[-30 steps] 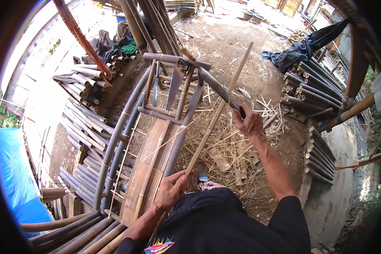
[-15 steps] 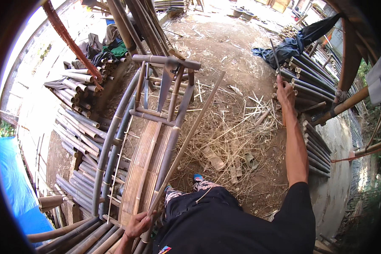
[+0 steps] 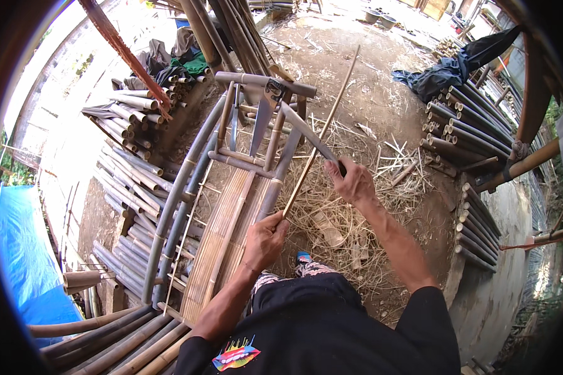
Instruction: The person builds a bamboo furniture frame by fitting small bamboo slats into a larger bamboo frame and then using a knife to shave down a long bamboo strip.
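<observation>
In front of me my left hand [image 3: 266, 240] is closed round the near end of a long thin bamboo strip [image 3: 342, 92], which slants away up and to the right. My right hand [image 3: 355, 182] grips a machete [image 3: 305, 132] by its dark handle. Its grey blade points up and left and crosses the strip in the picture; whether they touch I cannot tell. Left of the hands stands a long bamboo bench [image 3: 216, 244] with a slatted top. A handsaw [image 3: 263, 122] leans blade-down against the frame at the bench's far end.
Thin shavings [image 3: 331, 219] litter the ground beyond my feet. Bamboo poles [image 3: 128, 172] lie stacked on the left, with more pole stacks [image 3: 475, 131] on the right. A dark blue cloth [image 3: 428, 78] drapes over the right stack. A blue tarp [image 3: 28, 244] spreads at far left.
My left hand has moved forward and right, carrying the strip. From the far right my right hand has swung in leftward, bringing the machete across the strip. The view has shifted slightly.
</observation>
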Available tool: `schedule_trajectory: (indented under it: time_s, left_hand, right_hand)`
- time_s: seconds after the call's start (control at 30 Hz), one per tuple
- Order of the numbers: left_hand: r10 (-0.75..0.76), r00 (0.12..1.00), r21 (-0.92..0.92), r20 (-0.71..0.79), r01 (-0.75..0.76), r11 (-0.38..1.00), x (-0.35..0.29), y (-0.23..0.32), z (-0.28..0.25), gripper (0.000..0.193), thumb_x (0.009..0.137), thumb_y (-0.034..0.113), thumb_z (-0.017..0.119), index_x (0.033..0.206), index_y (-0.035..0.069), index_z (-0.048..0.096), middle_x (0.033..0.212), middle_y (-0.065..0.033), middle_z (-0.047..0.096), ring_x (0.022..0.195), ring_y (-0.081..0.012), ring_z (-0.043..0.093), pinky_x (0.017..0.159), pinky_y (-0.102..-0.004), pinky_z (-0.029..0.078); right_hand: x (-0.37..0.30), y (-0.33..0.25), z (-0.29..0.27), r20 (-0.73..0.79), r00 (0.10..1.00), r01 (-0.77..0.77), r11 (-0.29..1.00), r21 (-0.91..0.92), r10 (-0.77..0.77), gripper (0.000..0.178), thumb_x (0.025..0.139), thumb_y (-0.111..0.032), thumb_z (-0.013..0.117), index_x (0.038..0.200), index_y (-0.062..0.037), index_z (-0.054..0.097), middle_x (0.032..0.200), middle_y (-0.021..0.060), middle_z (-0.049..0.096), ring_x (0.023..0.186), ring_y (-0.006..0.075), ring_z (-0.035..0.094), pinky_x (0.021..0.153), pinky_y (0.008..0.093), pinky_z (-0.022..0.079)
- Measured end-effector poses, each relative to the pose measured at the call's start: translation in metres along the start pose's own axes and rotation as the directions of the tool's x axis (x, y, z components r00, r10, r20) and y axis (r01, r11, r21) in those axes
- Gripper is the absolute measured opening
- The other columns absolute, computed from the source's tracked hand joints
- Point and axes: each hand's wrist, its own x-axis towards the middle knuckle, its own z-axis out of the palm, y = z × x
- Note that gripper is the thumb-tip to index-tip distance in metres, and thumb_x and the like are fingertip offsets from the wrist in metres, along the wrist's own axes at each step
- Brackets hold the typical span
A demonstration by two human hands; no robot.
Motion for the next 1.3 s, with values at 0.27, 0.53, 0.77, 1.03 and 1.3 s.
schedule_trajectory:
  time_s: [0.27, 0.53, 0.77, 1.03, 1.3]
  left_hand:
    - [0.110, 0.993, 0.103, -0.050, -0.105, 0.989, -0.006, -0.010, 0.000, 0.035, 0.091, 0.016, 0.061, 0.118, -0.007, 0.060, 0.095, -0.0177, 0.070, 0.085, -0.0158, 0.065, 0.074, -0.0289, 0.050]
    - [0.153, 0.987, 0.049, -0.042, -0.151, 0.987, -0.028, -0.028, 0.006, 0.022, 0.089, 0.012, 0.060, 0.107, -0.001, 0.064, 0.082, -0.0214, 0.063, 0.073, -0.0322, 0.064, 0.065, -0.0364, 0.048]
    - [0.049, 0.989, 0.139, 0.138, -0.069, 0.988, -0.110, -0.073, -0.036, 0.022, 0.087, 0.008, 0.062, 0.107, 0.000, 0.064, 0.072, -0.0169, 0.057, 0.065, -0.0278, 0.060, 0.060, -0.0354, 0.045]
    - [-0.003, 0.994, 0.190, 0.107, -0.018, 0.982, -0.147, -0.099, -0.070, 0.016, 0.090, 0.012, 0.060, 0.098, 0.001, 0.068, 0.067, -0.0139, 0.058, 0.060, -0.0217, 0.058, 0.057, -0.0329, 0.045]
    - [0.078, 0.982, 0.352, -0.173, -0.013, 0.936, -0.112, -0.117, -0.126, 0.023, 0.092, 0.015, 0.053, 0.072, 0.003, 0.053, 0.059, -0.0132, 0.050, 0.053, -0.0250, 0.051, 0.052, -0.0362, 0.041]
  right_hand:
    - [-0.010, 0.003, 0.006, 0.028, 0.998, 0.065, 0.997, -0.044, -0.064, 0.068, 0.091, -0.071, 0.029, 0.076, -0.0086, 0.051, 0.052, 0.0037, 0.051, 0.040, 0.0122, 0.047, 0.036, 0.0324, 0.044]
    - [0.009, 0.042, 0.002, -0.088, 0.994, 0.058, 0.993, -0.101, -0.067, 0.063, 0.092, -0.070, 0.032, 0.076, -0.0115, 0.050, 0.050, -0.0010, 0.045, 0.038, 0.0084, 0.039, 0.030, 0.0277, 0.035]
    - [0.047, 0.130, -0.067, -0.253, 0.965, -0.110, 0.978, -0.177, 0.063, 0.069, 0.088, -0.076, 0.030, 0.078, -0.0127, 0.056, 0.052, -0.0011, 0.045, 0.041, 0.0095, 0.043, 0.034, 0.0314, 0.035]
    - [0.068, 0.169, -0.103, -0.250, 0.937, -0.300, 0.929, -0.214, 0.245, 0.075, 0.088, -0.076, 0.030, 0.082, -0.0089, 0.063, 0.056, 0.0022, 0.051, 0.050, 0.0166, 0.050, 0.046, 0.0298, 0.039]
    - [0.099, 0.136, -0.066, -0.060, 0.924, -0.331, 0.867, 0.372, 0.378, 0.065, 0.085, -0.061, 0.059, 0.093, 0.0037, 0.062, 0.064, 0.0104, 0.060, 0.043, 0.0133, 0.054, 0.041, 0.0266, 0.042]
